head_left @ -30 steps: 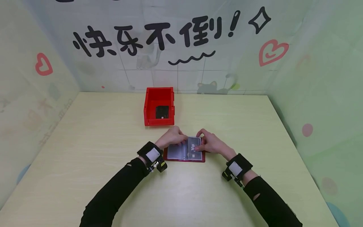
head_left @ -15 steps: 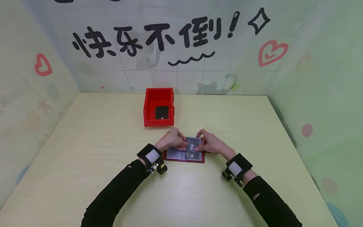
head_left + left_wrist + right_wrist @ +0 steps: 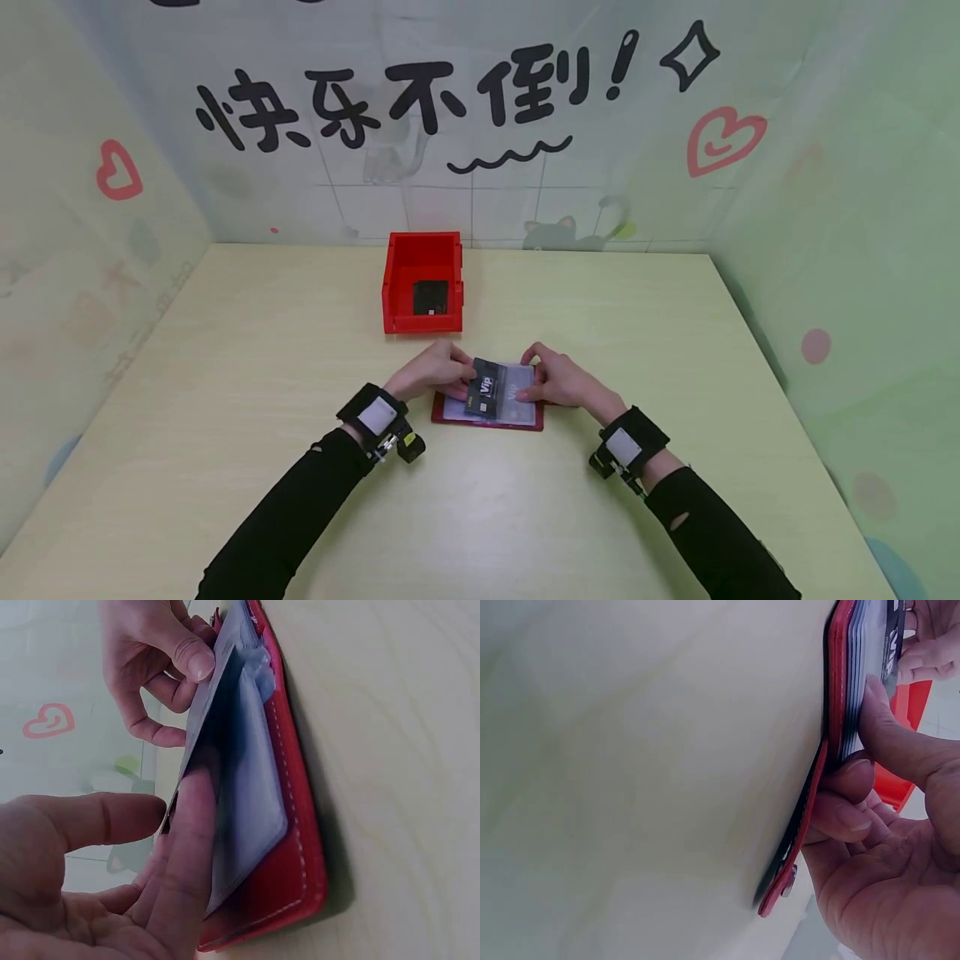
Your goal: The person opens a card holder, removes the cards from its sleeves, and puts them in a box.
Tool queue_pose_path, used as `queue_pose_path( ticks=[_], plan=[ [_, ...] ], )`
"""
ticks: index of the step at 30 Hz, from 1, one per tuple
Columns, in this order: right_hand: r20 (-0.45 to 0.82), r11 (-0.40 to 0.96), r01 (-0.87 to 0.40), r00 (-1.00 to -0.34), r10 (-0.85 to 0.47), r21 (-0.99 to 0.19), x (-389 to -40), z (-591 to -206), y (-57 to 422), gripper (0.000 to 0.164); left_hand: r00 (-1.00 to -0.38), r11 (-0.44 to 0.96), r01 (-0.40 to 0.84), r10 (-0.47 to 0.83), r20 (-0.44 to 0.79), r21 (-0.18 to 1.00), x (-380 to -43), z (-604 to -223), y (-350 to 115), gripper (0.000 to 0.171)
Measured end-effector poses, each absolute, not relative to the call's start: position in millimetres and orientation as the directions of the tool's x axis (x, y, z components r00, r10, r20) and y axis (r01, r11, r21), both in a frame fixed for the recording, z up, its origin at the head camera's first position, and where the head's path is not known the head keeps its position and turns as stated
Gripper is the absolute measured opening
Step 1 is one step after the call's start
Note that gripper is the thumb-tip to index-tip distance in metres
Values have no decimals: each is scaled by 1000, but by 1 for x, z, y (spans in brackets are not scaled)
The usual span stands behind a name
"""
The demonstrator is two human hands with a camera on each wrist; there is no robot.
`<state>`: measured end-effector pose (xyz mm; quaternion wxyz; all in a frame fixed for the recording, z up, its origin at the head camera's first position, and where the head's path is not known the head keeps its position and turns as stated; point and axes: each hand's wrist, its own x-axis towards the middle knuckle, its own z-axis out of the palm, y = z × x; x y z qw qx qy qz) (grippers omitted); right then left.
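Observation:
A red card holder [image 3: 450,419] lies open on the table, its clear plastic sleeves [image 3: 521,408] showing. Between thumb and fingers, my left hand [image 3: 435,371] pinches a black card [image 3: 483,390] marked "Vip". The card tilts over the left half of the holder, its right part close to the sleeve's opening. My right hand [image 3: 558,379] grips the right side of the holder, thumb on top of the sleeves and fingers at the edge. In the right wrist view, the strap [image 3: 799,825] with a metal snap sticks out beside the curled fingers.
A red bin [image 3: 422,325] stands behind the left hand with black cards [image 3: 431,297] inside. A printed backdrop [image 3: 337,192] rises at the table's far edge and along both sides. The pale table [image 3: 480,517] spreads around the holder.
The black card has slid leftward out of the right-hand sleeve, drawn by my left hand, which moved left. My right hand has stayed in place on the holder.

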<state>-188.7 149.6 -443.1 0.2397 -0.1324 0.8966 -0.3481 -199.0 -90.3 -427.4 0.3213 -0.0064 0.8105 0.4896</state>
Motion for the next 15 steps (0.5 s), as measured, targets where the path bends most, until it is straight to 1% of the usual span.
queue_pose_path(
  ticks=[3, 7, 11, 15],
  plan=[
    [-331, 721, -73, -853, -402, -689, -189, -444, 151, 50, -793, 523, -330, 297, -532, 785, -197, -426, -90, 37],
    [-324, 717, -78, -855, -406, -693, -189, -445, 152, 49, -808, 537, -308, 287, -514, 785, -197, -424, -92, 39],
    [-310, 710, -93, -854, -417, -698, -190, -447, 153, 49, -836, 538, -280, 271, -478, 795, -201, -415, -101, 46],
    [-301, 702, -101, -853, -425, -705, -190, -447, 153, 50, -871, 524, -258, 237, -429, 812, -212, -396, -119, 54]
  ],
)
